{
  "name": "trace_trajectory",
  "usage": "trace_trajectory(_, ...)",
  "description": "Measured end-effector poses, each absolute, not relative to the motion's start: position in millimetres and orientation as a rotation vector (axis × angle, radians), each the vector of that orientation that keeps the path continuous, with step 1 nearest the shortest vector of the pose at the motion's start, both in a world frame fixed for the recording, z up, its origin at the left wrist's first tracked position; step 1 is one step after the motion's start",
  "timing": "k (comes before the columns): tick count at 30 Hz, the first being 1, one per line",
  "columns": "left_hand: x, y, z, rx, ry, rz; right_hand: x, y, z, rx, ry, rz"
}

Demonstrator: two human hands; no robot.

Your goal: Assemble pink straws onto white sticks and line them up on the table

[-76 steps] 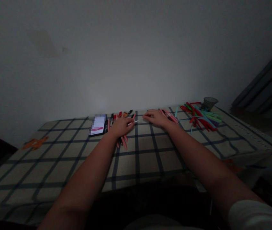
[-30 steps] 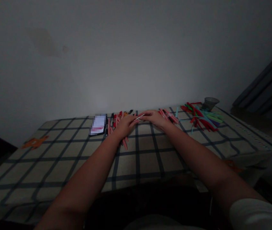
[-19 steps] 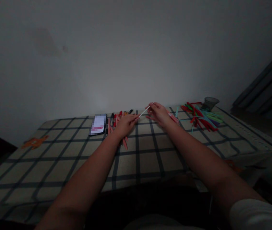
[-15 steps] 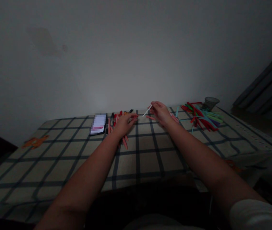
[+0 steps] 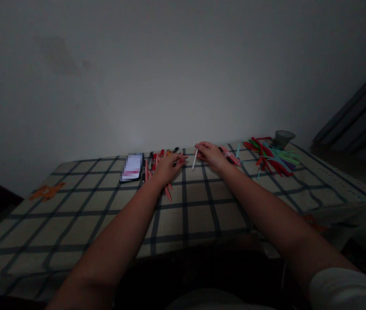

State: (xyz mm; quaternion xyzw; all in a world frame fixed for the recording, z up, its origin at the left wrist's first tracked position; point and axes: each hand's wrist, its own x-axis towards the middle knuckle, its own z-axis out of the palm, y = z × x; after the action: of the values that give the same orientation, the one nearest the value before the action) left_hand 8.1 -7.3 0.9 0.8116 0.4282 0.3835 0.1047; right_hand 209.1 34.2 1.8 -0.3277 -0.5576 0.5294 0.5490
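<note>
Close to the table's far edge, my right hand [image 5: 211, 156] pinches a thin white stick [image 5: 195, 159] by its upper end; the stick slants steeply down toward the cloth. Just to its left, my left hand [image 5: 169, 167] has its fingers curled together, with a small reddish bit at the tips that I cannot make out. Pink and red pens [image 5: 169, 193] lie beneath and beside that hand, partly hidden by it. More pink and dark pens [image 5: 230, 156] lie right of my right hand.
A phone [image 5: 131, 167] with a lit, blurred screen lies left of the pens. Coloured fuzzy strips [image 5: 273, 159] are heaped at the right, before a dark, see-through cup [image 5: 283, 138]. A checked cloth [image 5: 82, 215] covers the table, and a plain wall [image 5: 183, 77] stands behind it.
My right hand has lowered slightly to the left, and the white stick now stands steeper. A pink pen seen between the hands is now hidden. My left hand has barely moved.
</note>
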Motion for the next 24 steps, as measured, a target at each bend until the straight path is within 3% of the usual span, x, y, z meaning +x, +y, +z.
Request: trace_trajectory(24, 8.5, -10.8, 6.3, 2.422, 1.369, 1.072, 211.0, 37.3, -1.2, -0.772, -1.341, 1.25)
